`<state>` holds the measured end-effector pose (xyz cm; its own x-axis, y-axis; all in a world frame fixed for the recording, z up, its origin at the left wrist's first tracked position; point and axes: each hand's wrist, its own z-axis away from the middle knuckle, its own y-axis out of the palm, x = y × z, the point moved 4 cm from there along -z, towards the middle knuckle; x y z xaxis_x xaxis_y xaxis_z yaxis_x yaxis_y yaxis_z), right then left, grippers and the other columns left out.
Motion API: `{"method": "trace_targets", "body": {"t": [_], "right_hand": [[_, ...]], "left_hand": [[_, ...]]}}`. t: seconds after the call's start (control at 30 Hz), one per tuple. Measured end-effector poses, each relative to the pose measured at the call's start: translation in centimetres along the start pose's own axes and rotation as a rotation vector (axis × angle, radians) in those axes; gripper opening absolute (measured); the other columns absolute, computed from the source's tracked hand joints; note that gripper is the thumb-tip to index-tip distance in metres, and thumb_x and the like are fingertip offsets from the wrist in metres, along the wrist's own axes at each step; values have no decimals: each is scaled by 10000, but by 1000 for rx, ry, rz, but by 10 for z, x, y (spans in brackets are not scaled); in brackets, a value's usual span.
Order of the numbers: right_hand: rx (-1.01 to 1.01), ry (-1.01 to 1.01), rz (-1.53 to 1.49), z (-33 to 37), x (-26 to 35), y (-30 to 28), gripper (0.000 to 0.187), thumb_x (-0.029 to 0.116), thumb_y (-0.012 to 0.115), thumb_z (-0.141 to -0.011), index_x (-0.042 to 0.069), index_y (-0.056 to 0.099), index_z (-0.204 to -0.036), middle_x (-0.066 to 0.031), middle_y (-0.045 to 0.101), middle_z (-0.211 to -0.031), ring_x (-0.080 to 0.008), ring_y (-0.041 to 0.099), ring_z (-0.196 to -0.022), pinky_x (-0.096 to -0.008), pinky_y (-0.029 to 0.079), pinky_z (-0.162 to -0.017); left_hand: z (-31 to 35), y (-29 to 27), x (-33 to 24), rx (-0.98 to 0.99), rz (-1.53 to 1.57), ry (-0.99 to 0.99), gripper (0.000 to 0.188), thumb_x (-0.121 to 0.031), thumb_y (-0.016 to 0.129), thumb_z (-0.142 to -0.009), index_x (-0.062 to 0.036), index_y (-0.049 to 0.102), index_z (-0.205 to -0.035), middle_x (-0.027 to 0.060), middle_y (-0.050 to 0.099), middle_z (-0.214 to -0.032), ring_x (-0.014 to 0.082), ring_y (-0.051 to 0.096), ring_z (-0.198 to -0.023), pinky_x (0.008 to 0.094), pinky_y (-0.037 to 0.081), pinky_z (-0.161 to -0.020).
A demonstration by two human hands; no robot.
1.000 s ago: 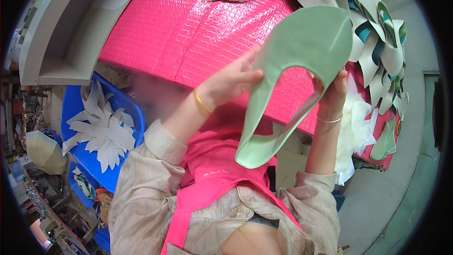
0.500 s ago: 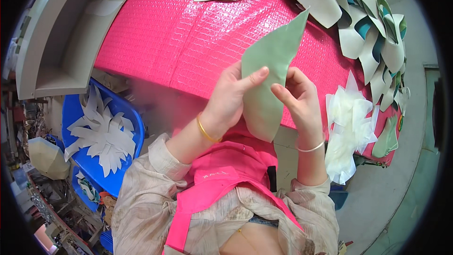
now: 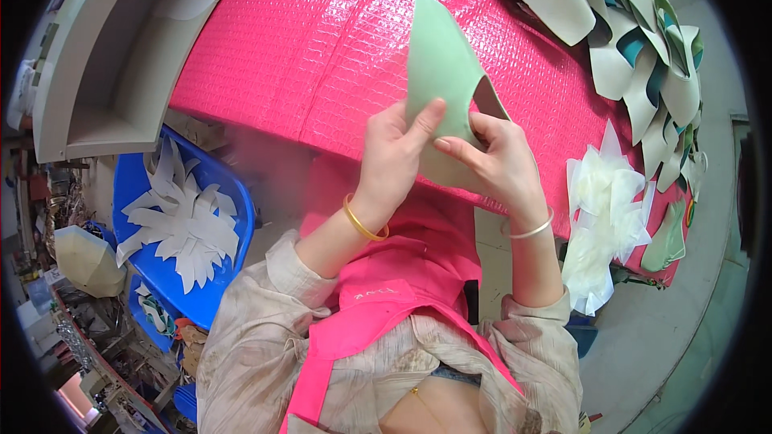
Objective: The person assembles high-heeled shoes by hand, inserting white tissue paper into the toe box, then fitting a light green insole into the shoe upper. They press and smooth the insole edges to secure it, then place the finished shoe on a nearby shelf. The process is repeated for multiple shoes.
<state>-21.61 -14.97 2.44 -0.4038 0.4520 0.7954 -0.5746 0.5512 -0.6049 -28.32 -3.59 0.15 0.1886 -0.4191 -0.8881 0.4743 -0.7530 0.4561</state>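
Between my hands is a pale green shoe upper (image 3: 438, 56), its pointed end raised over the table and a dark gap showing beside its folded edge. My left hand (image 3: 394, 149) is closed on its left side, thumb pressed on the green face. With the thumb across the surface and the fingers around the edge, my right hand (image 3: 498, 161) grips the right side. The palms hide part of the lower portion. A gold-coloured bangle (image 3: 362, 221) is on my left wrist and a pale bangle (image 3: 531, 227) on my right.
Many whitish uppers (image 3: 643, 64) with teal linings pile at the far right of the pink-covered table (image 3: 273, 64). Thin whitish sheets (image 3: 599, 225) hang over its right edge. A blue tub (image 3: 244, 233) with white cut pieces (image 3: 189, 221) stands left, below a grey curved shelf (image 3: 48, 112).
The green upper has been turned and folded, so an opening now shows on its right side. Its pointed end has swung left. My right hand has moved slightly inward, toward my left.
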Motion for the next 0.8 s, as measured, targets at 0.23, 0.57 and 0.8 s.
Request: {"method": "trace_targets", "body": {"t": [0.23, 0.57, 0.8], "right_hand": [[108, 31, -222, 11, -11, 13, 178, 137, 599, -791, -29, 539, -807, -159, 400, -581, -177, 373, -486, -314, 352, -484], [91, 117, -175, -1, -4, 15, 222, 161, 608, -785, -49, 537, -797, -169, 425, -579, -127, 448, -508, -324, 369, -495], [66, 6, -183, 11, -1, 16, 216, 147, 606, -768, -53, 528, -797, -189, 465, -580, -220, 471, -478, -335, 374, -489]], "left_hand": [[-16, -25, 5, 80, 249, -296, 244, -185, 537, -884, 47, 607, -908, 68, 636, -807, 90, 589, -682, 214, 473, -619], [-16, -12, 3, -21, -12, 18, 224, -184, 568, -869, 33, 622, -861, 18, 613, -726, 37, 527, -611, 192, 420, -520], [-23, -25, 10, 0, 190, -138, 213, -172, 580, -858, 36, 626, -869, 48, 632, -748, 65, 564, -622, 189, 445, -550]]}}
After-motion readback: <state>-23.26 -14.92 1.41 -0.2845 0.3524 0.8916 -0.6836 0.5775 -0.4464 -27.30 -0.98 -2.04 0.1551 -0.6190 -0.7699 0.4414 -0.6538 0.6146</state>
